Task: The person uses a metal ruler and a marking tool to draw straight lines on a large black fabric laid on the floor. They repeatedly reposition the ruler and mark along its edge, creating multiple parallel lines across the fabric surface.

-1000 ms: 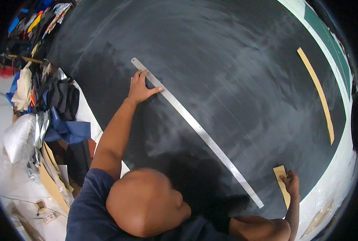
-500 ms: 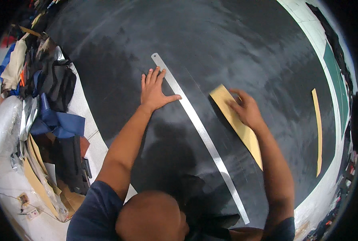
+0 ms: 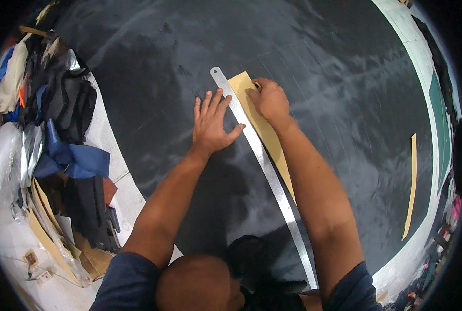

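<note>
A long steel ruler [image 3: 271,176] lies slantwise across a large sheet of black material [image 3: 163,67]. My left hand [image 3: 213,124] is flat with fingers spread; its fingertips and thumb rest at the ruler's left edge near the far end. Close along the ruler's right side is a wide yellow strip like cardboard [image 3: 262,128], its lower part hidden by my right forearm. My right hand [image 3: 271,102] is closed at the strip's far right edge. Between thumb and forefinger shows something small, dark and yellowish, too small to name. Thin pale lines mark the black sheet.
A narrow yellow strip [image 3: 410,186] lies at the right of the sheet. To the left are piled dark and blue scraps [image 3: 70,155], clear plastic wrap [image 3: 3,166] and cardboard pieces [image 3: 47,233] on the pale floor [image 3: 112,155]. A green panel [image 3: 439,135] stands beyond the right edge.
My right hand has brought the wide yellow strip leftward and away from me, up to the ruler. My left hand stays at the ruler; the whole view has shifted slightly.
</note>
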Available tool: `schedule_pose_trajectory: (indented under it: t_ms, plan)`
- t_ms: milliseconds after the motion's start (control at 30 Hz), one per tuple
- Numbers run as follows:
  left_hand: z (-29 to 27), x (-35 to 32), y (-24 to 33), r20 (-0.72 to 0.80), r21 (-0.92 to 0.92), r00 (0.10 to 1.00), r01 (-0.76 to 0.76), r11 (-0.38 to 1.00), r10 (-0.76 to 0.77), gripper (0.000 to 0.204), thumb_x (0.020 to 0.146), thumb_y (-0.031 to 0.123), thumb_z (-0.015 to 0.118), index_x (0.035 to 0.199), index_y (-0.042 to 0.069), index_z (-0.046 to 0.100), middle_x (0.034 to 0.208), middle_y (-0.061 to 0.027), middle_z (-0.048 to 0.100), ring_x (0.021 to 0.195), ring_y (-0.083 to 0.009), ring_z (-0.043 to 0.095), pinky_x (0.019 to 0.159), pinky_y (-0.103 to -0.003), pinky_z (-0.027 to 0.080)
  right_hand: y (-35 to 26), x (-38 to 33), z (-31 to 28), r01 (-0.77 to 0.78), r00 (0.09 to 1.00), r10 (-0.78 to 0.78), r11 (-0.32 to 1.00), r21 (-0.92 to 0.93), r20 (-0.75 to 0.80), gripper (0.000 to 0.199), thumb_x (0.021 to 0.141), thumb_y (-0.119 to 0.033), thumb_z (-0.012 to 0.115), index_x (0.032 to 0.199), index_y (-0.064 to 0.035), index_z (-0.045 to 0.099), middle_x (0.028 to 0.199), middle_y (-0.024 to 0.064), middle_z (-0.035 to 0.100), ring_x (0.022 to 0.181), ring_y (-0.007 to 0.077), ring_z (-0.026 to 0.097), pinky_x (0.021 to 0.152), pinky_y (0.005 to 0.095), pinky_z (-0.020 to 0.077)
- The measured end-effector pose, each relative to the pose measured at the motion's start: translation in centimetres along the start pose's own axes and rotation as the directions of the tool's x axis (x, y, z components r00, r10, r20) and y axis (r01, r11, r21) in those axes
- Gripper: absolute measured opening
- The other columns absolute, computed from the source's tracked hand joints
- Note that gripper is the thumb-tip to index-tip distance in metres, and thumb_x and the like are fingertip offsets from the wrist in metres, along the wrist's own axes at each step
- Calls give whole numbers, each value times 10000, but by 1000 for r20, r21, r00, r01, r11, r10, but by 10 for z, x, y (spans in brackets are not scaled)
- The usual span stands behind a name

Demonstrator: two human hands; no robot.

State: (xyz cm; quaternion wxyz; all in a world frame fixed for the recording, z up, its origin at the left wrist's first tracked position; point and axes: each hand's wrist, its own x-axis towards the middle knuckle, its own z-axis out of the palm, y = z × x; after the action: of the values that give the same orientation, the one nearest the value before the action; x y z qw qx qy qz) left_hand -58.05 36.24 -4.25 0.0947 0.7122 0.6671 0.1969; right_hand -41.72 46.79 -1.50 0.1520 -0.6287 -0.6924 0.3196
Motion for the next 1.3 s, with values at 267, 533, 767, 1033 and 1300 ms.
schedule_pose_trajectory:
  t_ms: [267,533,767,1033,1300]
  plan:
    - [-3,2,-1,6,-39,1000,-14,999,14,797,771,484,761,1407,68,521,1561,-192,386,1471,-412,288,1206,-576,134,2,-2,-1,87,996,-89,994,-64,-29,341,873,-264,668,1171,-105,716,1135,163,687,1047,343,677,915,455,541]
    - [-2,0,1,18,-24,1000,-2,1000,3,792,766,468,773,1401,66,523,1557,-189,390,1466,-403,297,1200,-584,138,1,-7,1,81,996,-83,994,-79,-19,357,889,-284,648,1198,-114,702,1153,146,670,1063,334,673,916,450,540]
    - [1,3,2,-7,-1,1000,-27,1000,27,806,746,488,777,1394,77,530,1542,-176,407,1465,-392,298,1197,-589,148,6,-10,-8,70,998,-70,995,-71,8,374,899,-282,656,1232,-115,678,1176,151,662,1073,343,664,926,462,530]
    - [4,0,-5,5,142,996,-88,986,88,770,748,467,775,1371,91,522,1510,-181,436,1429,-407,340,1168,-602,209,130,-184,-124,-189,939,144,975,119,313,283,889,-242,687,1119,-91,620,1020,147,696,1002,325,671,857,436,514]
    - [-4,30,-83,42,166,954,-301,939,298,641,920,405,701,1411,35,521,1437,-190,533,1356,-357,478,1124,-443,367,336,-512,-244,-607,690,676,735,-301,259,296,912,-238,614,1162,-79,591,1098,182,691,1033,394,657,856,473,509]
